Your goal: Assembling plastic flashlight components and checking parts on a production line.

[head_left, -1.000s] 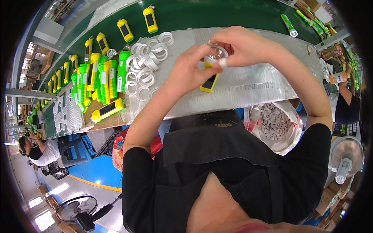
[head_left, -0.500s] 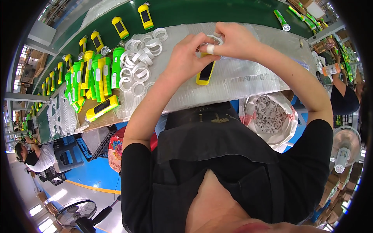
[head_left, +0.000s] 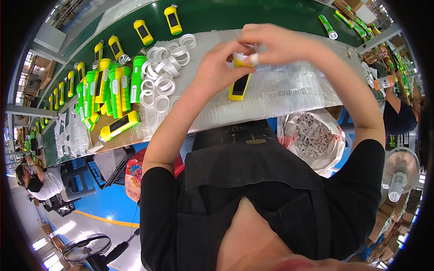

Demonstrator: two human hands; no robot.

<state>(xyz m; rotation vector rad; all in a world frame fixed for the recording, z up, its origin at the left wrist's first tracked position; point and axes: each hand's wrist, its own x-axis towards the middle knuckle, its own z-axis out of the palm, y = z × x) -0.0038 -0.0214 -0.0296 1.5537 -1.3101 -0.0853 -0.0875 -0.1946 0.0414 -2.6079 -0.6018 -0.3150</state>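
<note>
A yellow flashlight (head_left: pixel 237 91) with a dark panel lies on the plastic-covered bench, its head end pointing away from me. My left hand (head_left: pixel 220 67) is closed around its upper part, thumb across the body. Curled over the head end, my right hand (head_left: pixel 266 44) grips a white ring (head_left: pixel 242 56) there; motion smears this hand, and a finger wears a white wrap. Fingers partly hide the flashlight's head. Left of my hands, a pile of loose white rings (head_left: pixel 163 86) rests on the bench.
Green and yellow flashlights (head_left: pixel 113 86) are heaped at the left, with one yellow flashlight (head_left: pixel 119 126) at the front edge. More stand along the green conveyor (head_left: pixel 253 13) behind. An open sack of white rings (head_left: pixel 314 135) sits below the bench edge, beside my right arm.
My right hand has turned and shifted slightly left over the flashlight's head. The left hand keeps its hold. Flashlights on the conveyor have moved slightly right.
</note>
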